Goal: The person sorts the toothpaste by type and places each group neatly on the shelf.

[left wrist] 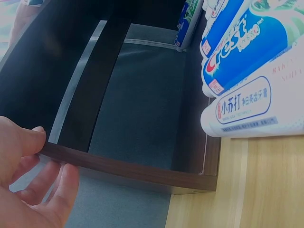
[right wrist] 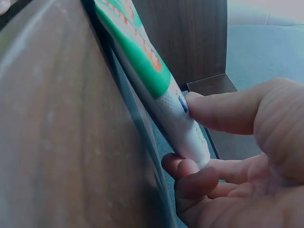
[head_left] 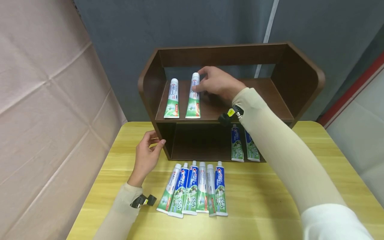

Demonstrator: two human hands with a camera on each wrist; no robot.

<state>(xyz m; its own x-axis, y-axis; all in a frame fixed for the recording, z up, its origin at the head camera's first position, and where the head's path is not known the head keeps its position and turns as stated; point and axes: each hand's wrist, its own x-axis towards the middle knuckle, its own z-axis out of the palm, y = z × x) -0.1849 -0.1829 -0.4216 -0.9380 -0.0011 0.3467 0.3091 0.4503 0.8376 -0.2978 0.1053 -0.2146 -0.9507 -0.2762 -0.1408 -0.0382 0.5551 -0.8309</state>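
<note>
On the upper board of a dark brown shelf point(head_left: 223, 117), my right hand point(head_left: 220, 81) pinches a green-and-white toothpaste tube point(head_left: 193, 96) near its cap. The right wrist view shows the thumb point(right wrist: 221, 111) on the tube's side and fingers curled by its cap end. A second green-and-white tube point(head_left: 172, 100) lies to its left on the same board. At the shelf's left side, my left hand point(head_left: 147, 155) holds the side panel's edge point(left wrist: 118, 166) between thumb and fingers. Several blue and white toothpaste tubes point(head_left: 192, 190) lie in a row on the table before the shelf.
Two blue-and-green tubes point(head_left: 237, 146) are in the lower compartment at the right, partly hidden by my right arm. The wooden table point(head_left: 255, 206) carries the shelf. A grey partition point(head_left: 195, 23) stands behind, with a pale cloth wall point(head_left: 54, 100) on the left.
</note>
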